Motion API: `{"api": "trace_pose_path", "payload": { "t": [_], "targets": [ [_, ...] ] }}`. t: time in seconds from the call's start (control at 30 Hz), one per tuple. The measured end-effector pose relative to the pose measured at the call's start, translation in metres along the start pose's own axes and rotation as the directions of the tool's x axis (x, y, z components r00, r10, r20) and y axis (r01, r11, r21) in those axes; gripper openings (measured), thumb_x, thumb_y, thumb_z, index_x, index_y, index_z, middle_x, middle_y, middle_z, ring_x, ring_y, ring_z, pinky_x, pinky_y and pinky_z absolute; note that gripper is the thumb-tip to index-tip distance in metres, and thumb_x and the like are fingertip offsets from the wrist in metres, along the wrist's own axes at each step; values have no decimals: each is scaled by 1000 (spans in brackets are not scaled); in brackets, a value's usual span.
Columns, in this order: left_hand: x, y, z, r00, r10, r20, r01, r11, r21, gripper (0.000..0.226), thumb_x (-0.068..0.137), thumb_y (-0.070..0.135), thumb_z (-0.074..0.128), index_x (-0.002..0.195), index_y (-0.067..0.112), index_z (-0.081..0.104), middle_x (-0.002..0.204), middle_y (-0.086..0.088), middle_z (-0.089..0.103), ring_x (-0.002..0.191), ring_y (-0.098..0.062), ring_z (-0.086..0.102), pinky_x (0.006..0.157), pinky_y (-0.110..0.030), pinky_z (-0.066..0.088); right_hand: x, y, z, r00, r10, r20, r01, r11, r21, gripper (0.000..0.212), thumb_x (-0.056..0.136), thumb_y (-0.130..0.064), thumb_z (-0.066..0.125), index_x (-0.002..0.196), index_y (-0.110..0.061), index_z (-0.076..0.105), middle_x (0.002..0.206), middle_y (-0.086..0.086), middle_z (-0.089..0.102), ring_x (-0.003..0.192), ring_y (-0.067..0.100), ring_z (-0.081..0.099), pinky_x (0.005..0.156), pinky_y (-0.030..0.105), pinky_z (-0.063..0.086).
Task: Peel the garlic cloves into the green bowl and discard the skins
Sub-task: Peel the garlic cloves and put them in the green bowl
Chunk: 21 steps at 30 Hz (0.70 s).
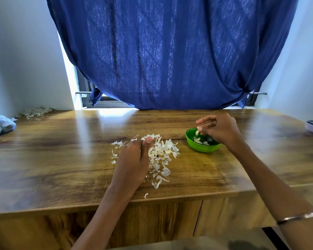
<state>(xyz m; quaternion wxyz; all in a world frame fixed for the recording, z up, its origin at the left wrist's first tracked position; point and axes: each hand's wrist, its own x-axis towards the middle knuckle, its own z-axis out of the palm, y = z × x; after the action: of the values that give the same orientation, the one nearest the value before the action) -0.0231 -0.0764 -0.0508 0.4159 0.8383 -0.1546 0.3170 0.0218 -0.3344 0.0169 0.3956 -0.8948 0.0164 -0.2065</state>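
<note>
Skins (pixel 161 156) litter table (pixel 61 159) beside left hand (pixel 132 159), near green bowl (pixel 201 147).

Bright green bowl (pixel 202 148) under the right hand's fingers (pixel 200 128), pale off-white garlic cloves (pixel 197 140) against a darker inside. Papery white skins (pixel 163 156) with cream tints, scattered just right of the left hand's fingers (pixel 148 140). Warm brown desk (pixel 61 159), dark streaked wood grain, glossy pale reflections. Deep blue curtain (pixel 170 51) far beyond both hands, mottled lighter blue in vertical streaks. Silver bangle (pixel 300 217) on the right wrist. Off-white walls (pixel 22 60). Pale blue-white crumpled bag (pixel 0 125) far left.
</note>
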Motion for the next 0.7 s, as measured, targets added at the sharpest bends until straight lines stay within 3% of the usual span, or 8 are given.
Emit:
{"api": "trace_pose_path", "payload": {
  "t": [0.13,0.2,0.3,0.4,0.47,0.53,0.6,0.7],
  "targets": [
    [3,-7,2,999,-27,-44,31,995,99,23,103,17,56,108,6,76,94,-7,77,84,-20,69,66,0,35,11,12,0,998,2,58,6,991,-134,26,79,-9,83,79,-33,73,72,-16,73,68,-14,66,78,19,56],
    [4,-9,3,998,-19,-67,27,993,116,22,101,4,57,114,4,74,99,-7,77,80,-12,62,68,4,35,14,16,0,997,8,74,5,984,-178,29,81,-6,79,79,-34,74,70,-20,73,72,-13,67,83,23,57],
    [4,-8,1,993,-12,-114,18,998,52,27,107,14,47,113,6,73,87,1,73,74,-8,61,67,-5,43,15,14,-1,997,1,73,13,981,-194,31,83,-2,71,82,-33,77,72,-23,72,76,-12,67,80,19,55],
    [3,1,-2,990,-65,-128,59,997,-48,44,106,37,36,112,12,71,83,8,73,74,-15,71,68,-19,51,10,10,-5,999,-37,33,43,978,-205,16,88,-19,75,88,-34,78,77,-25,68,74,-9,62,57,7,41],
    [3,4,-4,991,-59,-124,49,996,-79,54,101,46,32,109,11,73,78,18,69,64,-19,70,59,-22,52,7,8,-6,998,-61,-7,59,986,-155,7,90,-28,75,88,-34,76,79,-23,68,74,-6,63,53,7,39],
    [4,2,-4,989,-79,-123,65,991,-118,49,104,41,38,106,9,74,76,23,67,59,-21,69,56,-30,53,4,7,-3,995,-98,-30,93,988,-125,11,92,-25,73,86,-33,76,79,-25,67,79,-6,64,65,15,48],
    [5,-2,-4,984,-121,-129,98,980,-172,35,105,32,48,104,11,75,77,20,70,68,-10,72,62,-27,58,-4,1,2,991,-131,13,131,986,-100,19,92,-14,72,89,-33,75,86,-25,68,85,-9,62,71,15,52],
    [8,-5,-3,983,-167,-78,146,964,-223,18,102,16,58,107,11,75,84,13,75,78,1,73,73,-23,60,-21,-15,19,974,-181,133,192,979,-69,26,91,-4,69,98,-29,73,97,-17,69,78,-11,60,59,2,45]
  ]
}}
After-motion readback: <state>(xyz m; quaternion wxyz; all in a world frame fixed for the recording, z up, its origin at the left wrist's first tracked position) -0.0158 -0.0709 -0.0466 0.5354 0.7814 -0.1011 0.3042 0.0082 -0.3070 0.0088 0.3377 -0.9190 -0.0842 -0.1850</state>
